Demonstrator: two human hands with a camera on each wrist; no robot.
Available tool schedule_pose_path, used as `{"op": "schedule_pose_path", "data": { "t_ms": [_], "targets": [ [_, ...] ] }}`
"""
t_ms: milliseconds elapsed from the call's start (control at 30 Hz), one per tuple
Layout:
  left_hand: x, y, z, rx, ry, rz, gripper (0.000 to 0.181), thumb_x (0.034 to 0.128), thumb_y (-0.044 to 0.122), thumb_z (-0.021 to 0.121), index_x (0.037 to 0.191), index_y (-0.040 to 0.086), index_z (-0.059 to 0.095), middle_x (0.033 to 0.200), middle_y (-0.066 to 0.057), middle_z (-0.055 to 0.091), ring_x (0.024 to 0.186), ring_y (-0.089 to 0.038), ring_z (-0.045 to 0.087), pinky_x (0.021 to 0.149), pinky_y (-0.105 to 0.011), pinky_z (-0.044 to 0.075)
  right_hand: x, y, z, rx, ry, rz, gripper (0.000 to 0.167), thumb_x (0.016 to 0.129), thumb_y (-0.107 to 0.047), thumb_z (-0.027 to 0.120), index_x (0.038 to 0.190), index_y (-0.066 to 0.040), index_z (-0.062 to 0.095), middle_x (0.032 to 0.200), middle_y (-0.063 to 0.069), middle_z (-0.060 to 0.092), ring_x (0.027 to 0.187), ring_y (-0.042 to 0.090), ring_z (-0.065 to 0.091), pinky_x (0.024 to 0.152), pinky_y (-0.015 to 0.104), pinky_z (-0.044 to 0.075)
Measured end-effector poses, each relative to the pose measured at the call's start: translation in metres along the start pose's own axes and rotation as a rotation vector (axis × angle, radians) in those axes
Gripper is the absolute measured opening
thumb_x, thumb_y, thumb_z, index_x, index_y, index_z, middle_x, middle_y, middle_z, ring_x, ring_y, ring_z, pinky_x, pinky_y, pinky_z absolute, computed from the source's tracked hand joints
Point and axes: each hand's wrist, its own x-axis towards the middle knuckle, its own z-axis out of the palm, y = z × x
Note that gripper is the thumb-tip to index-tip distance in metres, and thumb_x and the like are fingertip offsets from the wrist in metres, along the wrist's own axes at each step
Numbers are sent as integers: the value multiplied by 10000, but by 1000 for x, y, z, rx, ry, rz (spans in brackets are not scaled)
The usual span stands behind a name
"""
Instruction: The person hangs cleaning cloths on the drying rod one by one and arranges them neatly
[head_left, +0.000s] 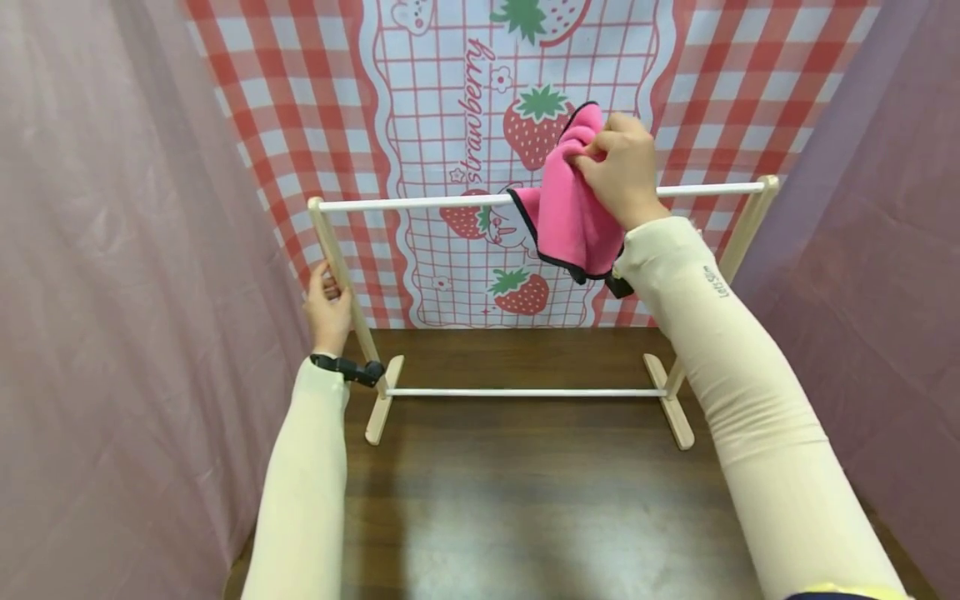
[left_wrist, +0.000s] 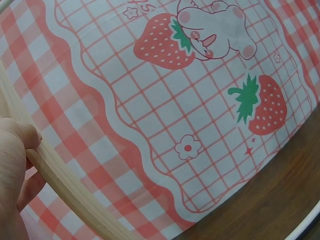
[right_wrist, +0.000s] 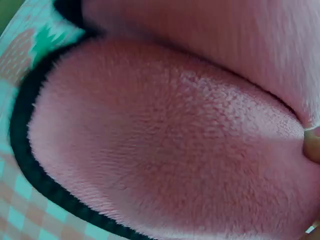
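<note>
A pink cloth point(head_left: 566, 212) with black edging hangs bunched from the right hand point(head_left: 621, 171), which pinches it between thumb and fingers at the white top bar point(head_left: 420, 202) of a wooden rack. The cloth covers part of that bar; whether it rests on it I cannot tell. In the right wrist view the fuzzy cloth point(right_wrist: 165, 140) fills most of the picture, with a fingertip at the right edge. The left hand point(head_left: 327, 310) grips the rack's left wooden post point(head_left: 345, 292); the left wrist view shows the thumb and fingers of this hand point(left_wrist: 15, 170) around the post point(left_wrist: 65, 185).
The rack's feet point(head_left: 384, 400) stand on a brown wooden table point(head_left: 517, 492), joined by a low white bar point(head_left: 525, 392). Behind hangs a red and white checked cloth point(head_left: 300, 100) with strawberries. Pink curtains point(head_left: 112, 292) close off both sides.
</note>
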Motion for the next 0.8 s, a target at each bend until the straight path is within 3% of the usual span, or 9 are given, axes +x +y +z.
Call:
{"op": "schedule_pose_path", "data": {
  "t_ms": [133, 233, 433, 567, 700, 800],
  "targets": [
    [1, -1, 1, -2, -3, 0, 537, 900, -92, 603, 1413, 46, 522, 1137, -268, 594, 1024, -341, 594, 861, -438, 508, -9, 7, 1, -76, -158, -11, 237, 905, -46, 652, 751, 130, 684, 850, 231, 550, 905, 455, 506, 824, 532, 427],
    [0, -1, 2, -5, 14, 2, 537, 893, -103, 597, 1407, 40, 529, 1130, -271, 602, 1016, -345, 597, 864, -441, 511, -15, 12, 0, -114, -219, -43, 252, 938, -57, 597, 820, 141, 700, 920, 254, 593, 936, 470, 523, 856, 545, 436],
    [-5, 3, 11, -22, 96, -6, 521, 885, -138, 566, 1386, 4, 551, 1157, -285, 627, 1015, -359, 613, 883, -412, 515, -23, 20, -1, -156, -275, -61, 296, 973, -83, 535, 907, 148, 708, 1020, 269, 619, 961, 478, 546, 871, 553, 452],
    [-11, 7, 21, -94, 163, -24, 541, 858, -154, 550, 1383, -25, 532, 1211, -254, 613, 1046, -322, 598, 897, -333, 492, -24, 21, -1, -178, -302, -47, 318, 992, -96, 504, 947, 147, 704, 1054, 270, 621, 969, 476, 542, 874, 557, 450],
    [-25, 17, 35, -129, 254, 5, 580, 821, -90, 644, 1374, -18, 487, 1293, -233, 496, 1196, -310, 475, 1030, -336, 398, -23, 20, 0, -192, -314, -55, 326, 994, -100, 488, 967, 144, 703, 1072, 269, 625, 980, 473, 542, 879, 561, 448],
    [-39, 33, 52, -139, 237, 9, 622, 815, -22, 703, 1383, 4, 450, 1341, -205, 424, 1278, -296, 386, 1106, -344, 316, -24, 21, 0, -199, -313, -74, 329, 992, -99, 484, 964, 148, 699, 1067, 268, 623, 965, 471, 539, 866, 561, 449]
  ]
}}
